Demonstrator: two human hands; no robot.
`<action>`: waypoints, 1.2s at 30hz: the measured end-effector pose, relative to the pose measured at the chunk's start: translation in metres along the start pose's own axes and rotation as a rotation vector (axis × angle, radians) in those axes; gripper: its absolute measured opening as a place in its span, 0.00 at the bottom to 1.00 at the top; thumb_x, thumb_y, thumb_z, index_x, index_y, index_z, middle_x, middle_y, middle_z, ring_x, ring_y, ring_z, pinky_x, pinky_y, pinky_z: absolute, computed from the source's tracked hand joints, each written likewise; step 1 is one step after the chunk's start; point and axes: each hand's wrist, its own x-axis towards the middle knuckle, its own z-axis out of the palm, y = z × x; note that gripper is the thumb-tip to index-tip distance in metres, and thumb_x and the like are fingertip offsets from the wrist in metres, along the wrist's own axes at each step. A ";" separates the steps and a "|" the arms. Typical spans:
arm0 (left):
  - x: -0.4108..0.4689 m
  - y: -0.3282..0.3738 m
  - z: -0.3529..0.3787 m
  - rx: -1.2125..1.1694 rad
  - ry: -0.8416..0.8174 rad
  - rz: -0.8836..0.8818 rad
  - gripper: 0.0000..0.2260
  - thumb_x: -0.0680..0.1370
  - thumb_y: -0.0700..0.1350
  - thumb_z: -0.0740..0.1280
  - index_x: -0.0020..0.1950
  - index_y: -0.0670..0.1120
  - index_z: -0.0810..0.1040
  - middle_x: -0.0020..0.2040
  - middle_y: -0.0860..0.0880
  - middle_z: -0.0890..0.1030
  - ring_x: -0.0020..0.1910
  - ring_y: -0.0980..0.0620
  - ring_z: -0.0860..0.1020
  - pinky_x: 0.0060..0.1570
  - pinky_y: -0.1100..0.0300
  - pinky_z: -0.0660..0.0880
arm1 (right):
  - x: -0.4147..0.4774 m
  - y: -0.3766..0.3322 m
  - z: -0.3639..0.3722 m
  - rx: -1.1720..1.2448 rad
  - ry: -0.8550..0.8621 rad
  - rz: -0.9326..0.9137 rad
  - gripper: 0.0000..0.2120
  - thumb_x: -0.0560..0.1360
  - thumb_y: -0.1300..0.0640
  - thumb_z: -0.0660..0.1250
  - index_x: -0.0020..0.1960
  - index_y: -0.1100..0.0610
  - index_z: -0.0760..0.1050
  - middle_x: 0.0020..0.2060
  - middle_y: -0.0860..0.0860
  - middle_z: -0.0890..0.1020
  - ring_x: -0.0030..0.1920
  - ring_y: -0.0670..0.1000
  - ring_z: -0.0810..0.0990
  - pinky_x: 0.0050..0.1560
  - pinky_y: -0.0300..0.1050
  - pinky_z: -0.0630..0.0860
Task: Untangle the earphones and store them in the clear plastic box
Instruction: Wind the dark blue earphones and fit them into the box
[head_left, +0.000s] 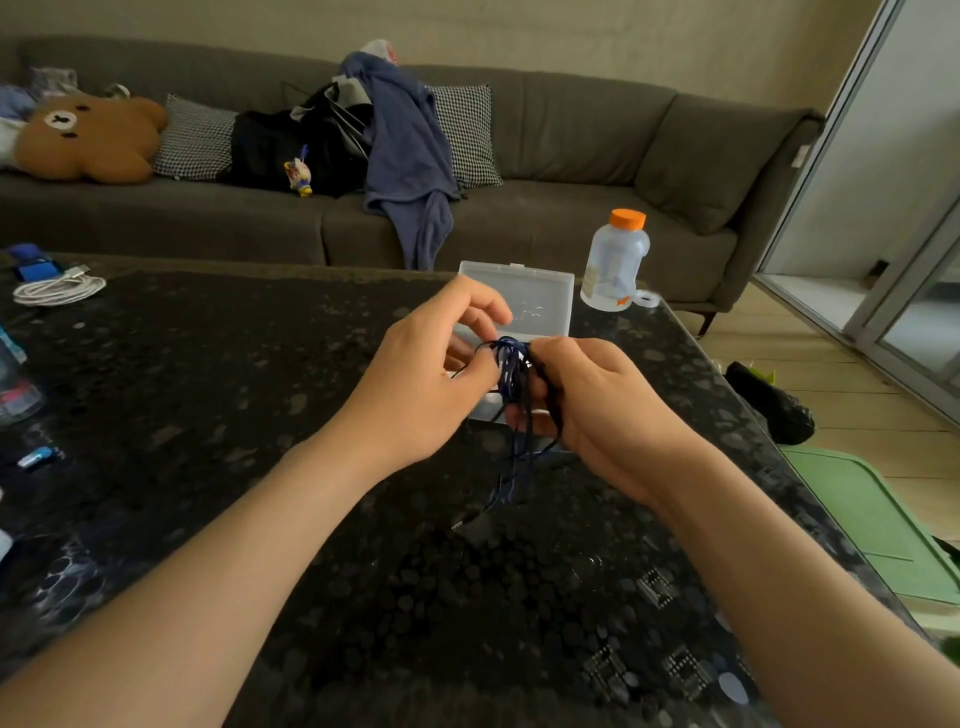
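Forearms come in from the near edge over the dark speckled table (260, 389). Grey sofa (571, 130) runs along the far side with a bear cushion (88, 137) at its left end. Green lid (872, 519) sits on the floor, right of the table.

Left hand (421, 384): fingers curled, pinching strands at the top of the earphones (511, 374). Right hand (608, 405): fingers curled round the same bundle from the right. Hands close together, bundle between them, lifted off the table at mid-right.

Box (524, 296) is just behind the hands, open, lid tilted up on the far side, base partly hidden by the fingers. Bottle (615, 260) with orange cap stands upright just right of the box. White cable (57, 288) is coiled at far left.

Earphones are dark blue, still bunched. Long axis runs far-to-near: knot up at the fingers, loose strands trailing down and slightly left toward the near side. Plug (467, 522) is the low end, at table level; can't tell if it touches.
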 end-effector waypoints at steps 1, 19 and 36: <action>-0.001 0.001 -0.001 0.017 0.003 0.033 0.12 0.81 0.37 0.69 0.60 0.52 0.79 0.53 0.55 0.80 0.48 0.54 0.83 0.51 0.52 0.83 | -0.001 -0.001 -0.001 0.011 0.000 0.011 0.15 0.87 0.58 0.58 0.50 0.65 0.80 0.31 0.51 0.75 0.35 0.48 0.77 0.49 0.49 0.82; 0.004 0.000 -0.009 -0.307 0.057 -0.202 0.10 0.73 0.55 0.76 0.49 0.52 0.88 0.47 0.54 0.89 0.51 0.55 0.86 0.57 0.56 0.82 | -0.004 -0.003 -0.010 -0.355 -0.030 -0.046 0.20 0.88 0.55 0.57 0.53 0.71 0.79 0.37 0.56 0.84 0.42 0.56 0.88 0.50 0.50 0.86; 0.000 0.005 -0.009 -0.206 -0.201 -0.221 0.08 0.85 0.49 0.66 0.58 0.56 0.85 0.55 0.55 0.86 0.58 0.57 0.82 0.63 0.54 0.79 | -0.002 0.002 -0.012 -0.429 0.077 -0.147 0.14 0.86 0.55 0.62 0.51 0.61 0.82 0.45 0.66 0.86 0.47 0.65 0.87 0.54 0.62 0.85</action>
